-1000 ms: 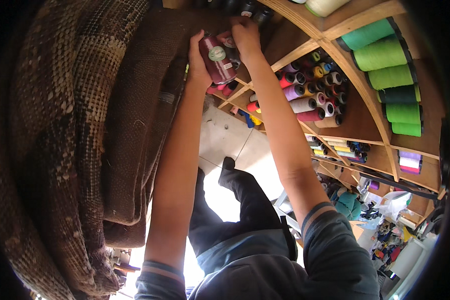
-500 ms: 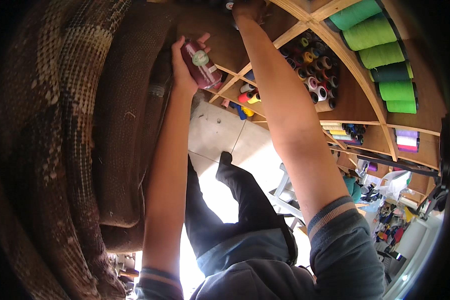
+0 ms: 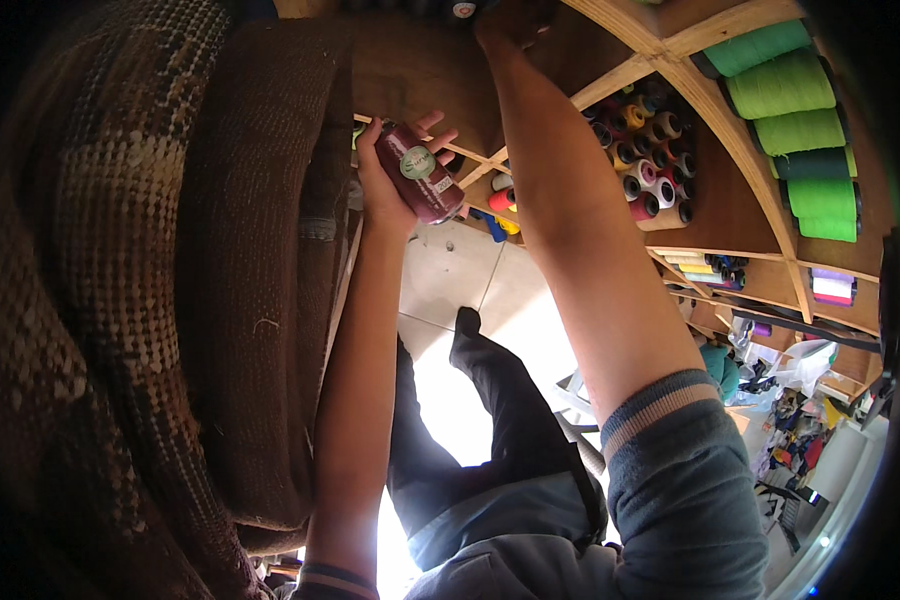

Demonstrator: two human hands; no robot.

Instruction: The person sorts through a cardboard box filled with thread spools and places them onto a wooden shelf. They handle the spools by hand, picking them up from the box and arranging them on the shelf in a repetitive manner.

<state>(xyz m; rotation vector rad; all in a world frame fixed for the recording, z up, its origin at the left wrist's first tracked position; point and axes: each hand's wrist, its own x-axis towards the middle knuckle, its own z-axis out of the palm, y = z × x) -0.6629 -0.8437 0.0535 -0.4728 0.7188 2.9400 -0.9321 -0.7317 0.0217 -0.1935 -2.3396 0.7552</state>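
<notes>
My left hand [image 3: 383,187] is closed loosely round a maroon thread spool [image 3: 425,178], its far fingers spread behind it. A clear wrapper seems to cover the spool, and a round pale-green label faces me. My right hand [image 3: 513,24] reaches up into a shadowed shelf compartment at the top of the view. Beside it, dark thread spools [image 3: 463,10] show at the upper edge, one with a pale round end. The right fingers are too dark to show what they hold, if anything.
The wooden shelf [image 3: 670,65] has compartments of coloured spools, including green spools [image 3: 782,85] at right and mixed spools [image 3: 650,150] below my right arm. Thick brown fabric rolls [image 3: 255,250] stand close on the left. Pale floor tiles [image 3: 450,275] lie below; clutter [image 3: 795,430] is at lower right.
My left hand and the maroon spool have shifted right and down in the view, with more of the label facing me. My right hand remains in the upper compartment.
</notes>
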